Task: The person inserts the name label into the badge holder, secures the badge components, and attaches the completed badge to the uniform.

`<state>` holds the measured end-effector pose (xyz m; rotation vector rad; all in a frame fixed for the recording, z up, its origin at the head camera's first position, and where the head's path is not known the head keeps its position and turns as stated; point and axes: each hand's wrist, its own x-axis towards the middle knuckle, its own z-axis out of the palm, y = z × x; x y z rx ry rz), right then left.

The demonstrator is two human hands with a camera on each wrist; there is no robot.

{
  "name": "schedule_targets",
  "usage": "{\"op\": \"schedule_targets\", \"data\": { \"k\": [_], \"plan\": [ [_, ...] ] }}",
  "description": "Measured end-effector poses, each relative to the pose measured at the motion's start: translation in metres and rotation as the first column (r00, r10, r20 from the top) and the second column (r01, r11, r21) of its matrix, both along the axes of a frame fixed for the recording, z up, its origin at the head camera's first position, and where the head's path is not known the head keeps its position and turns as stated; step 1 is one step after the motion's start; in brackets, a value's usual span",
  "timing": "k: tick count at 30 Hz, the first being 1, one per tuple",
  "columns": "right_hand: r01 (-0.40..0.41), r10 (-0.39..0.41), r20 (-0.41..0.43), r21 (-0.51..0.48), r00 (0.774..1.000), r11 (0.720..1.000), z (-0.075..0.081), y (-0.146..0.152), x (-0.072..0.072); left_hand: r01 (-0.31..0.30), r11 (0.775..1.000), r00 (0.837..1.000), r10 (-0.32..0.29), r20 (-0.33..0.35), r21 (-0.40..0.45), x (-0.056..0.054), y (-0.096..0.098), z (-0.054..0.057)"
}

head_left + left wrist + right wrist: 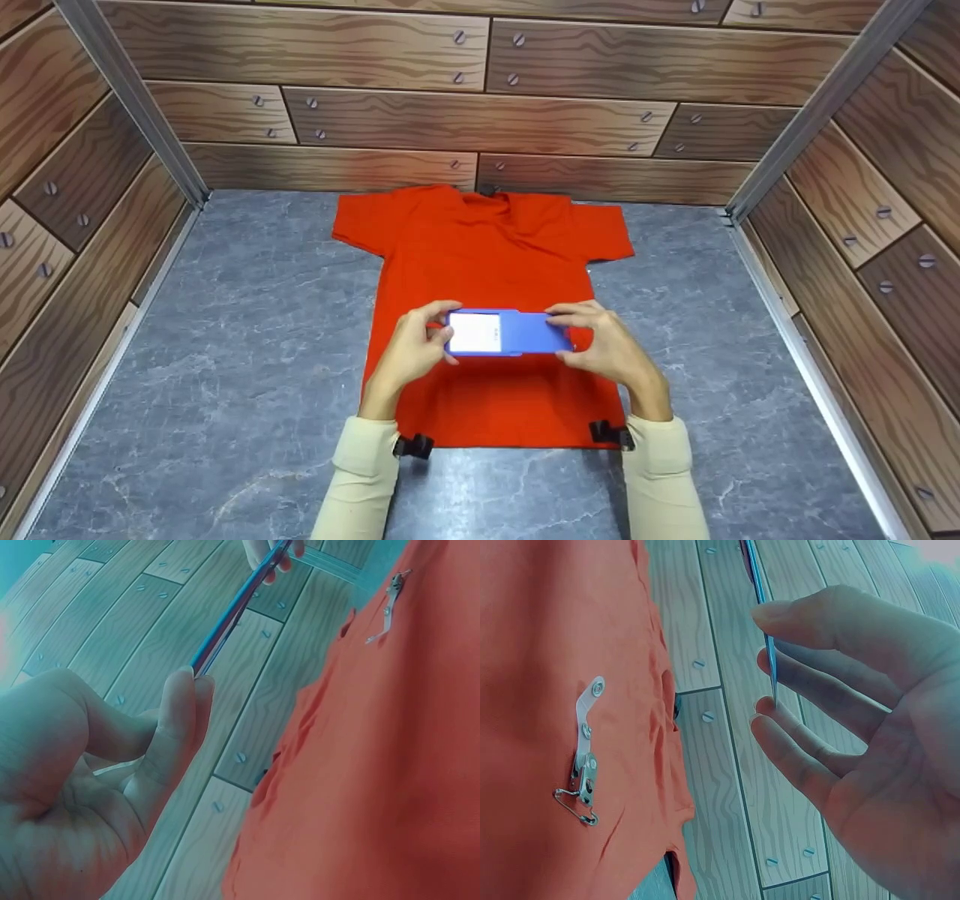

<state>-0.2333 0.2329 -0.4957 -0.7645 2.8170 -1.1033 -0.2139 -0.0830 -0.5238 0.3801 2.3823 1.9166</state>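
A blue card holder (pixel 536 334) with a white printed card (pixel 474 332) in its left part is held level above a red T-shirt (pixel 487 277). Its right part is plain blue and slightly narrower. My left hand (pixel 411 341) pinches the left end between thumb and fingers. At the opposite end, my right hand (pixel 606 343) grips the plain blue part by thumb and fingers. Both wrist views show the holder edge-on, thin and raised off the cloth. A badge clip (pixel 586 757) with a strap and a pin lies on the shirt; in the head view it is hidden.
The shirt lies flat on a grey marbled surface (pixel 262 337), collar away from me. Wood-patterned panels (pixel 390 120) close off the back and both sides, with metal rails (pixel 829 112) at the corners.
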Motion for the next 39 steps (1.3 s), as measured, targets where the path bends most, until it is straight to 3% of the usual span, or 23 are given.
{"op": "schedule_targets", "data": {
  "k": [22, 31, 39],
  "plan": [
    [-0.012, 0.012, -0.014, 0.014, 1.000, 1.000, -0.001, -0.006, 0.000, 0.016, 1.000, 0.999, -0.016, 0.032, -0.012, 0.000, 0.003, 0.000],
    [-0.009, 0.009, -0.020, 0.014, 1.000, 1.000, -0.002, -0.009, 0.001, 0.025, 1.000, 1.000, -0.026, 0.011, 0.019, -0.001, 0.003, 0.000],
    [-0.023, 0.024, -0.033, 0.034, 0.999, 0.999, -0.001, -0.014, 0.002, 0.013, 1.000, 1.000, -0.013, 0.013, -0.010, 0.000, 0.001, -0.001]
  ]
}}
